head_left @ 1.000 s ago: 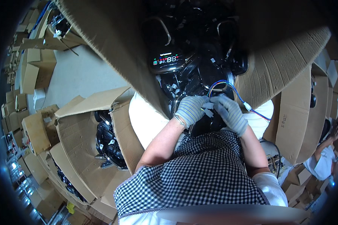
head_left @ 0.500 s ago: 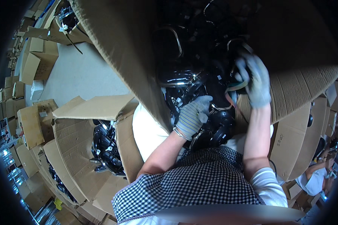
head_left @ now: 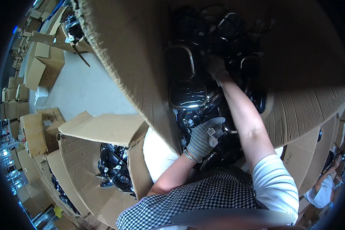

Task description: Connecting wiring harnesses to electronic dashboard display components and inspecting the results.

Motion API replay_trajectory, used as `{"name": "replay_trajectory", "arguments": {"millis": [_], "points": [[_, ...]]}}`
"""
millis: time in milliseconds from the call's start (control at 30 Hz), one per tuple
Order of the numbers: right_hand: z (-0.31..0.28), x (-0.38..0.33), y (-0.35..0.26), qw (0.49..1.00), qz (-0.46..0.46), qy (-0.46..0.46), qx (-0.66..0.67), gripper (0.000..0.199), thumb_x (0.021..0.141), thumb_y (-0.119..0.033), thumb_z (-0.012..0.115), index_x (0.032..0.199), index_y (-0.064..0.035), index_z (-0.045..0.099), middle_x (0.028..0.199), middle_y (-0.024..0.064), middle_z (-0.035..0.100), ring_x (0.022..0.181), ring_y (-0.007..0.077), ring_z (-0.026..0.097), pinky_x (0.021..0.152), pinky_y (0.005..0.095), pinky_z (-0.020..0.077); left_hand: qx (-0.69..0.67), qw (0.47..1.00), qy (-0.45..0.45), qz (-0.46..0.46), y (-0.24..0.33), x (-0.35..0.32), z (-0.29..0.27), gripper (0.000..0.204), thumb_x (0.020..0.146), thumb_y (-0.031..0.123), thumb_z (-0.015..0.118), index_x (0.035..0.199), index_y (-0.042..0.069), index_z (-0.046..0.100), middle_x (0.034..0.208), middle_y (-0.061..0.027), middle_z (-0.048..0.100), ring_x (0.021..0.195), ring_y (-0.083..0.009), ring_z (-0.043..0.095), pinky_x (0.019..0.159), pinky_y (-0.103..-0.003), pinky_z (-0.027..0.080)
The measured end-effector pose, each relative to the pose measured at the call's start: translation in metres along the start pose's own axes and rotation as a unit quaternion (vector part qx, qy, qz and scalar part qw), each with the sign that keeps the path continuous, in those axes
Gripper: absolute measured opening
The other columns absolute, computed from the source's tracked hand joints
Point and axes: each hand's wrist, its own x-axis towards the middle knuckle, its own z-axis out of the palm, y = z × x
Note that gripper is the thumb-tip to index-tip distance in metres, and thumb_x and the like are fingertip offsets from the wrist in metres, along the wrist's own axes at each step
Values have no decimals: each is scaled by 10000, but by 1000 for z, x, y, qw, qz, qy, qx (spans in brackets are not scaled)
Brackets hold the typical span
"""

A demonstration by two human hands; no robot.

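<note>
In front of me a big open cardboard box (head_left: 122, 50) holds several glossy black rounded parts with bright rims, of a kind I cannot make out. My left hand (head_left: 203, 141), in a grey striped glove, is low in the box with fingers curled and thumb out to the right. Small white tags (head_left: 212, 137) show at its fingers; what it grips among the dark parts is unclear. My right hand (head_left: 215, 67), gloved, reaches deep into the shade, beside a rounded black part (head_left: 179, 62). Its fingers are hidden in darkness. A shiny black part (head_left: 188, 95) lies between the hands.
At the left stands another open box (head_left: 76, 157) with black parts (head_left: 115, 166) in it. Further boxes (head_left: 46, 65) stand on the pale floor (head_left: 90, 84). A corrugated flap (head_left: 306, 115) juts out at the right. Another person (head_left: 322, 189) is at the far right.
My right hand has gone left and deeper into the box, away from the strip of green and orange seen beside it. The left hand stays low with the tags. The whole view has shifted slightly.
</note>
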Motion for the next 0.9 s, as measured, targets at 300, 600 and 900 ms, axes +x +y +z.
{"name": "replay_trajectory", "arguments": {"millis": [300,600,900], "points": [[-53,-132,-38,796,215,81,560,194,889,-191,557,988,-44,636,733,33,591,522,67,494,435,208,381,-61,996,49,43,2,-1,-3,381,950,383,479,1156,81,585,756,-7,614,566,-50,479,526,-196,405],[-168,-240,-81,798,65,202,564,275,923,-204,537,1039,36,607,869,74,626,573,63,534,485,194,423,146,917,192,317,23,3,-12,252,832,218,564,1027,71,623,919,-97,631,852,-292,608,765,-409,474],[-142,-322,-83,949,-77,151,265,215,909,-162,520,1018,-12,626,902,118,627,734,251,635,639,302,503,158,932,-123,302,25,-3,2,585,715,151,658,1267,117,467,859,-99,609,836,-284,606,736,-399,467]]}}
